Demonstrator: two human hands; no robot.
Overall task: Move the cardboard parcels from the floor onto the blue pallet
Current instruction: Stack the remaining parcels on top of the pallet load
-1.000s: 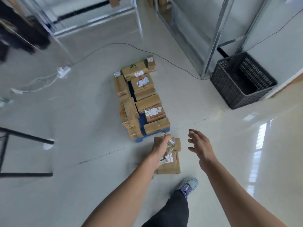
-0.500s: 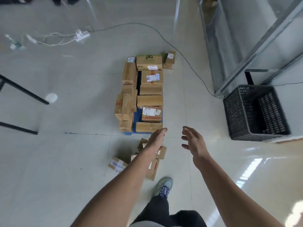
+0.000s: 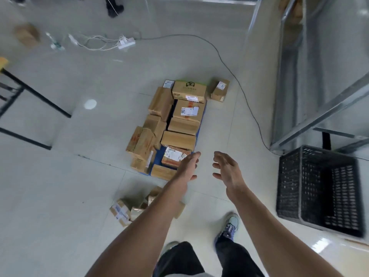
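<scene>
A: Light?
B: Bright and even, shadows faint. The glossy floor has a round glare spot at left and white streaks bottom right.
A: Sharpness?
B: Motion blur all over, worst on the black crate. Wide-angle bending at the edges; the metal rack leans.

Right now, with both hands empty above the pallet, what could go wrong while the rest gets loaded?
1. The blue pallet is nearly covered, and the stacked parcels along its left edge sit unevenly; adding one there might topple them.
2. The loose parcels on the floor lie close to the shoe; a step could catch them.
3. The black cable runs past the pallet's right side, a possible trip.
</scene>
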